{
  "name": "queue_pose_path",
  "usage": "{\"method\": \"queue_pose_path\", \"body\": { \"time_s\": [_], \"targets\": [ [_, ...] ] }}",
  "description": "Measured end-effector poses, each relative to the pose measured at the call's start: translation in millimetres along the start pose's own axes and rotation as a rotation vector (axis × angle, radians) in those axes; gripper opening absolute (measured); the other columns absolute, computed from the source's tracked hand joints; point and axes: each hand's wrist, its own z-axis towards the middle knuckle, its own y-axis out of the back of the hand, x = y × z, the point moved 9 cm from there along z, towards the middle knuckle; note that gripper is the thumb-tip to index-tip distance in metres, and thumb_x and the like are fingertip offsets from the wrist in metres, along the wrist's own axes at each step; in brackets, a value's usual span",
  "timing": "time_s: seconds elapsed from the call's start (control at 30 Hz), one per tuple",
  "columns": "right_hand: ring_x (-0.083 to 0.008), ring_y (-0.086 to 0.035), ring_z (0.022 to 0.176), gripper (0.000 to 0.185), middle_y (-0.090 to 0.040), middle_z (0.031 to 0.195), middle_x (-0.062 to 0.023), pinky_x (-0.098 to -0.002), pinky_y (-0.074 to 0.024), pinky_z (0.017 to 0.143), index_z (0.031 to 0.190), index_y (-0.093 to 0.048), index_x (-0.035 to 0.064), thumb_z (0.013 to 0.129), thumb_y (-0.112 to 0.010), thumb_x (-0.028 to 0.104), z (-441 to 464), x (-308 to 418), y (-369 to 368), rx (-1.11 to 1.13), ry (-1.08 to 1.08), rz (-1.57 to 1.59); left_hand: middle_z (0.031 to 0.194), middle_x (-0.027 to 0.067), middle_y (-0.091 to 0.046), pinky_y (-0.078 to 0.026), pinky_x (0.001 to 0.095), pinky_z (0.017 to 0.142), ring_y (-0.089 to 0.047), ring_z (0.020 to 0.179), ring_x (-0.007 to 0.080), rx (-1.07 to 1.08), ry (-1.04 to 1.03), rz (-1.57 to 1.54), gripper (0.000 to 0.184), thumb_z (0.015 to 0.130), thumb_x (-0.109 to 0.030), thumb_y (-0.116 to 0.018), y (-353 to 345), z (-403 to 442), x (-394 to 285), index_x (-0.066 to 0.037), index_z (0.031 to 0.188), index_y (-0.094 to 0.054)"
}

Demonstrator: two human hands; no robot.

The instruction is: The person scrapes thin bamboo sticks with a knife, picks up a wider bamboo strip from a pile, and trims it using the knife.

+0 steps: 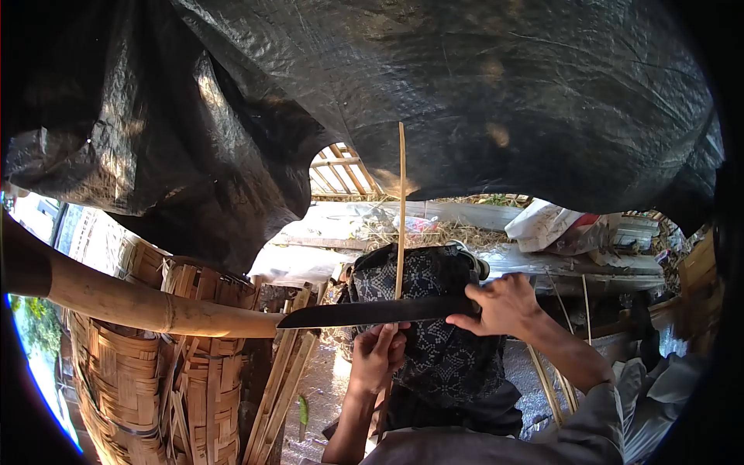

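A long dark blade (356, 312) lies level across the middle, its tip near the end of a bamboo pole. My right hand (502, 305) is closed on its right end; the handle is hidden by the fingers. Below the blade, my left hand (378, 353) pinches a thin bamboo strip (401, 209), which stands upright and rises well above the blade. The blade crosses the strip just above my left fingers. Behind them is dark patterned cloth (446, 349) over the lap.
A thick bamboo pole (194, 314) comes in from the left. Woven bamboo baskets (128, 380) stand below it, with split bamboo pieces (283, 387) beside them. Black plastic sheeting (496, 101) hangs overhead. More thin strips (554, 387) lean at the lower right.
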Motion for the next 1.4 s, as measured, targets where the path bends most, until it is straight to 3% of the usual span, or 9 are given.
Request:
{"method": "queue_pose_path", "body": {
  "time_s": [0.17, 0.23, 0.37, 0.5, 0.7, 0.8, 1.17, 1.3, 1.4],
  "targets": [
    [-0.0184, -0.048, 0.032, 0.058, -0.045, 0.037, -0.0031, -0.0321, -0.0392, 0.036, 0.059, -0.059, 0.0130, 0.067, -0.055, 0.070, -6.7, -3.5, -11.2, 0.136, 0.001, 0.033, 0.062, -0.0039, -0.037, -0.023, 0.0187, 0.037, -0.027, 0.045, 0.0026, 0.087, -0.023, -0.108, 0.025, 0.095, -0.021, -0.045, -2.2, 0.3, 8.3, 0.002, 0.100, -0.055],
    [-0.0185, -0.056, 0.038, 0.067, -0.054, 0.045, -0.0093, -0.0312, -0.0410, 0.034, 0.080, -0.066, 0.0108, 0.075, -0.042, 0.073, 3.9, -18.8, -5.7, 0.148, -0.042, 0.024, 0.061, -0.0033, -0.041, -0.024, 0.0201, 0.038, -0.029, 0.045, 0.0028, 0.004, 0.041, -0.110, 0.026, 0.092, -0.023, -0.051, -2.7, -2.3, 7.5, 0.002, 0.096, -0.057],
    [-0.0243, -0.062, 0.049, 0.066, -0.057, 0.050, -0.0138, -0.0362, -0.0482, 0.044, 0.085, -0.067, 0.0090, 0.077, -0.042, 0.069, 5.4, -26.8, -2.5, 0.090, -0.123, 0.001, 0.061, -0.0028, -0.042, -0.025, 0.0195, 0.039, -0.030, 0.045, 0.0028, -0.002, 0.045, -0.120, 0.026, 0.092, -0.022, -0.051, -5.3, -1.1, 4.5, 0.003, 0.098, -0.057],
    [-0.0207, -0.060, 0.046, 0.070, -0.056, 0.048, -0.0104, -0.0324, -0.0474, 0.043, 0.087, -0.068, 0.0107, 0.076, -0.039, 0.074, -6.7, -9.5, -19.9, 0.338, 0.008, 0.023, 0.061, -0.0027, -0.042, -0.024, 0.0196, 0.038, -0.029, 0.044, 0.0030, 0.024, 0.025, -0.125, 0.027, 0.092, -0.022, -0.051, -3.5, 0.5, 8.1, 0.004, 0.099, -0.057],
    [-0.0204, -0.058, 0.042, 0.068, -0.057, 0.048, -0.0096, -0.0351, -0.0463, 0.039, 0.085, -0.067, 0.0042, 0.081, -0.041, 0.066, 18.5, -51.3, -14.4, 0.014, -0.148, 0.098, 0.061, -0.0026, -0.043, -0.023, 0.0197, 0.039, -0.030, 0.044, 0.0029, -0.020, 0.012, -0.095, 0.028, 0.092, -0.022, -0.052, -4.1, -5.0, 2.2, 0.004, 0.097, -0.058],
    [-0.0223, -0.061, 0.045, 0.065, -0.057, 0.049, -0.0130, -0.0372, -0.0477, 0.038, 0.081, -0.066, 0.0037, 0.082, -0.042, 0.064, 13.5, -29.0, -7.5, 0.166, -0.087, 0.104, 0.061, -0.0027, -0.043, -0.023, 0.0197, 0.039, -0.030, 0.044, 0.0029, -0.044, 0.034, -0.113, 0.027, 0.092, -0.022, -0.052, -2.3, -3.1, 4.0, 0.003, 0.096, -0.059],
    [-0.0094, -0.039, 0.028, 0.072, -0.039, 0.034, 0.0017, -0.0248, -0.0285, 0.029, 0.071, -0.064, 0.0116, 0.074, -0.036, 0.078, 16.1, -15.8, -17.8, 0.066, 0.131, -0.029, 0.060, -0.0027, -0.043, -0.020, 0.0183, 0.036, -0.030, 0.040, 0.0015, -0.108, -0.058, 0.061, 0.024, 0.093, -0.022, -0.050, -0.9, 2.7, -3.6, 0.000, 0.092, -0.058],
    [-0.0175, -0.056, 0.037, 0.071, -0.052, 0.041, -0.0072, -0.0314, -0.0437, 0.035, 0.076, -0.064, 0.0111, 0.074, -0.035, 0.077, -2.8, -0.7, -23.9, 0.283, 0.027, 0.057, 0.060, -0.0023, -0.046, -0.024, 0.0176, 0.038, -0.035, 0.044, 0.0011, -0.091, -0.086, 0.020, 0.023, 0.092, -0.021, -0.052, 1.3, 0.3, 2.5, 0.000, 0.090, -0.060],
    [-0.0188, -0.055, 0.037, 0.071, -0.052, 0.042, -0.0080, -0.0321, -0.0426, 0.035, 0.075, -0.063, 0.0112, 0.072, -0.039, 0.078, -3.6, 4.5, -12.4, 0.185, 0.065, -0.012, 0.062, -0.0022, -0.047, -0.024, 0.0175, 0.038, -0.034, 0.044, 0.0010, -0.155, -0.069, 0.153, 0.023, 0.092, -0.021, -0.052, 6.9, -4.4, 10.1, 0.001, 0.093, -0.060]
  ]
}}
